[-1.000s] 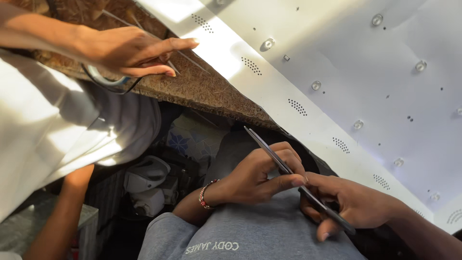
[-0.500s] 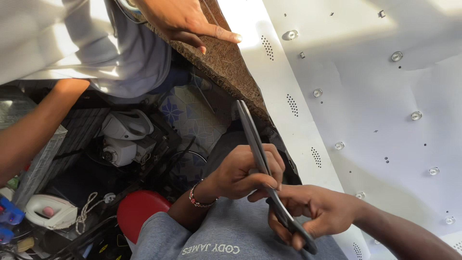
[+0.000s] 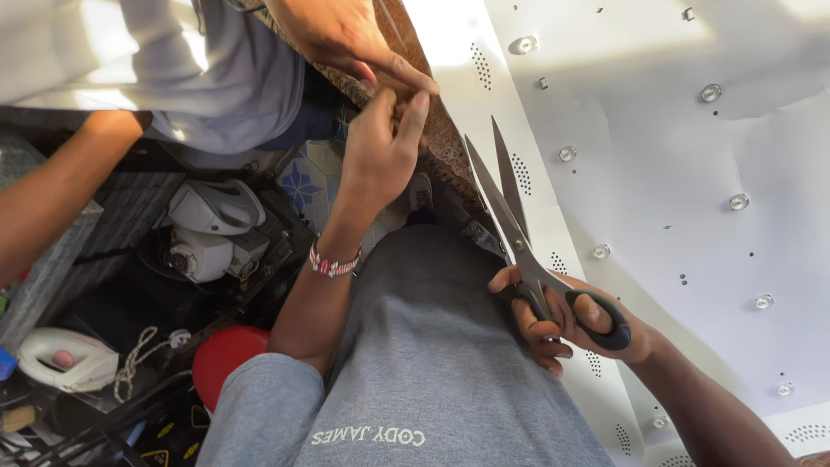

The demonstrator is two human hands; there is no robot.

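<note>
A: Status, from left to right?

B: At far left a co-worker's forearm [image 3: 52, 203] and grey sleeve; below it, clutter on the floor: a white iron [image 3: 65, 359], a red round object [image 3: 226, 363]. The co-worker's hand [image 3: 346, 39] presses on the brown patterned fabric [image 3: 441, 138] at top centre.

A: The person's own hands?

B: The left hand [image 3: 380, 147], beaded bracelet at the wrist, has its fingers closed together, pinching the fabric edge beside the co-worker's fingertips. The right hand [image 3: 575, 320] is clamped through the black handles of the scissors [image 3: 510, 207]; the steel blades stand apart, points toward the fabric, not yet touching it.

A: Progress?

B: Judged early: no cut shows in the fabric. The white sheet [image 3: 674, 173], smooth, perforated and studded with metal rivets, lies at right.
</note>
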